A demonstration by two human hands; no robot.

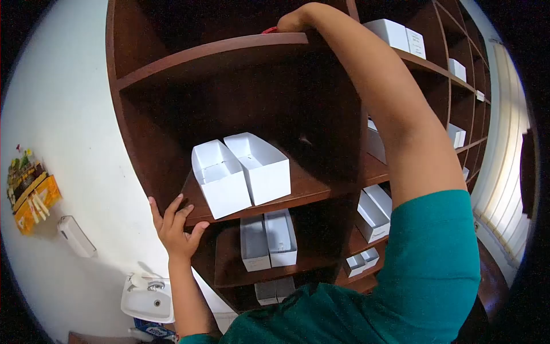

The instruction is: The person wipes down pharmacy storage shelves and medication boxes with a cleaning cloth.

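My right hand (293,22) reaches up over the front edge of a high shelf (212,54) of a dark wooden shelving unit. It rests on a small red thing (269,30), most of which is hidden, so I cannot tell whether the hand grips it. My left hand (175,226) holds the front left corner of a lower shelf (303,192), fingers spread against the wood. Two open white boxes (240,169) stand side by side on that lower shelf, just right of my left hand.
More white boxes (268,238) fill the shelves below and the compartments (398,35) to the right. A white wall is at left with a soap dispenser (75,236), a small sink (148,299) and a colourful wall holder (28,192). Vertical blinds (507,189) hang at far right.
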